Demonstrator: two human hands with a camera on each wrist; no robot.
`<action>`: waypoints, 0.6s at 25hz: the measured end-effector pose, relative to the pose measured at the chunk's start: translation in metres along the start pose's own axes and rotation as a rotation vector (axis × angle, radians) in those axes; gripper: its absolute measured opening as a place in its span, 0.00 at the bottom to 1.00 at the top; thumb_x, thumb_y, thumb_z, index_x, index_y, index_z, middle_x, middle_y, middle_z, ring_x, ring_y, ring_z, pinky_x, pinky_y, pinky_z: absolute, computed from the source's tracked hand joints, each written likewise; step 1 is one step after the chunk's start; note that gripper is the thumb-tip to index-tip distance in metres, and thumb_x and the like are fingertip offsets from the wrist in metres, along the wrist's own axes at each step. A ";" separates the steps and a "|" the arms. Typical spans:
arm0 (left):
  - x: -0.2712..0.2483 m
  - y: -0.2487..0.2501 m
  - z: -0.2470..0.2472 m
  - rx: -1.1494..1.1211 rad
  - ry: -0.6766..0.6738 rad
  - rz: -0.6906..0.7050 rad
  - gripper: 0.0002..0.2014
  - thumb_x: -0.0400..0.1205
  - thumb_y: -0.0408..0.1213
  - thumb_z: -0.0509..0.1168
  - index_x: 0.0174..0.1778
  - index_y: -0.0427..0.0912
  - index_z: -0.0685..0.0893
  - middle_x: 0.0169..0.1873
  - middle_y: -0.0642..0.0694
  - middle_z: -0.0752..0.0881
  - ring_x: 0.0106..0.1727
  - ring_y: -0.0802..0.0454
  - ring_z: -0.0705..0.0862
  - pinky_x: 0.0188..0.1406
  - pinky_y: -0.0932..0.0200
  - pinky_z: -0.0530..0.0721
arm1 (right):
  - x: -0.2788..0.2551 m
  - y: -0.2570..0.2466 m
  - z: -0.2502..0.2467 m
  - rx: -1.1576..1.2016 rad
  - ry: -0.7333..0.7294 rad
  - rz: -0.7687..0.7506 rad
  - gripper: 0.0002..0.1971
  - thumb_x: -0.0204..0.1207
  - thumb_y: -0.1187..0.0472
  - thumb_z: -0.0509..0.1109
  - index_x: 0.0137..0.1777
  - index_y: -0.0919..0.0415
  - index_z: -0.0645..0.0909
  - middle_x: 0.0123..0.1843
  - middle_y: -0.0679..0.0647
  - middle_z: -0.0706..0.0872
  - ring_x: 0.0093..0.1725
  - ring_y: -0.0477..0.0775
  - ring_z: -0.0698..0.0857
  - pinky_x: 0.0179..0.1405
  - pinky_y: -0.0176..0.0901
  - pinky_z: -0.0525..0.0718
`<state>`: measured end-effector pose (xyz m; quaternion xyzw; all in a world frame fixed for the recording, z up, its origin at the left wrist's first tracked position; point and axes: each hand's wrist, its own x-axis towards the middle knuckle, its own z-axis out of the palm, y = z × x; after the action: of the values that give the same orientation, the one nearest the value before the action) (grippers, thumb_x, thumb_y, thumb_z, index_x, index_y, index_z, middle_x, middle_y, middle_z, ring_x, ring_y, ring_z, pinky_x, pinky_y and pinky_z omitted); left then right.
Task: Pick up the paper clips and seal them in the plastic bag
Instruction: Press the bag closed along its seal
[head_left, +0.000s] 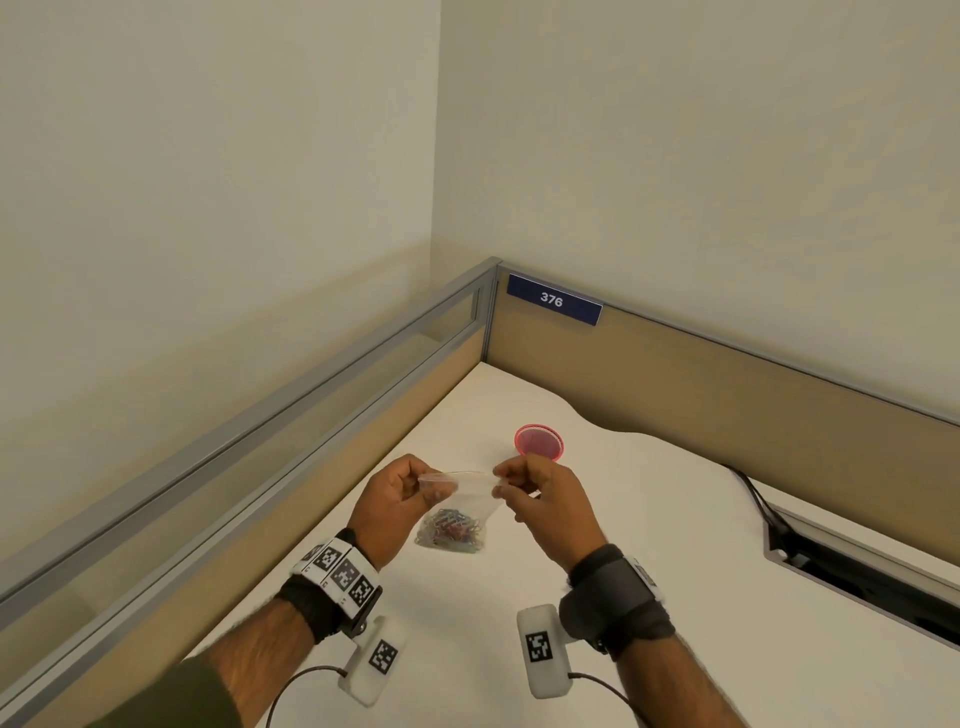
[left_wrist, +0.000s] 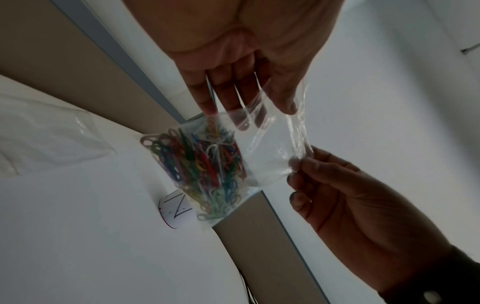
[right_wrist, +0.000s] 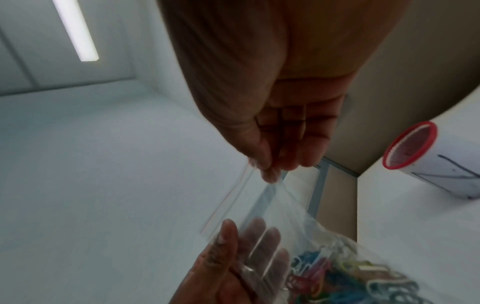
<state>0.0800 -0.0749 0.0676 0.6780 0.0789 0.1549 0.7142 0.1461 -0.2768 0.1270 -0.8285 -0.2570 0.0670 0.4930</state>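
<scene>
Both hands pinching the floppy, slippery plastic bag (head_left: 457, 486), left hand (head_left: 397, 499) at 9 o'clock, right hand (head_left: 540, 493) at 3; paper clips (head_left: 452, 530) sag bottom-heavy, so I'd grip the zip strip.

Above the white desk (head_left: 649, 597), the clear plastic bag (head_left: 464, 493) is held up by its top corners, pinched at one end by the left hand (head_left: 397, 499) and at the other by the right hand (head_left: 543, 499), with coloured paper clips (head_left: 453, 527) heaped in its bottom and a red-rimmed cup (head_left: 538, 442) seen just behind the bag.
</scene>
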 end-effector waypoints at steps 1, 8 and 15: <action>0.002 0.001 -0.001 0.006 -0.009 -0.001 0.18 0.69 0.42 0.84 0.42 0.38 0.82 0.35 0.46 0.90 0.39 0.52 0.86 0.44 0.55 0.87 | 0.001 0.002 0.001 0.047 0.025 0.040 0.06 0.77 0.68 0.69 0.50 0.59 0.86 0.43 0.51 0.89 0.40 0.49 0.85 0.39 0.37 0.88; 0.018 0.009 -0.001 -0.015 -0.025 0.029 0.08 0.79 0.38 0.75 0.46 0.36 0.87 0.37 0.39 0.94 0.44 0.46 0.93 0.53 0.51 0.88 | 0.009 0.006 0.014 0.206 0.076 0.203 0.05 0.76 0.65 0.72 0.48 0.62 0.89 0.43 0.53 0.91 0.37 0.47 0.85 0.37 0.36 0.88; 0.026 0.002 -0.003 0.059 -0.058 0.105 0.03 0.80 0.41 0.72 0.45 0.46 0.89 0.40 0.42 0.94 0.44 0.47 0.93 0.50 0.57 0.90 | 0.012 0.006 0.008 0.265 0.163 0.188 0.03 0.74 0.66 0.73 0.40 0.64 0.86 0.39 0.55 0.89 0.36 0.46 0.84 0.38 0.37 0.88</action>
<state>0.1029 -0.0633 0.0717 0.7062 0.0273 0.1700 0.6868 0.1556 -0.2664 0.1193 -0.7793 -0.1265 0.0788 0.6087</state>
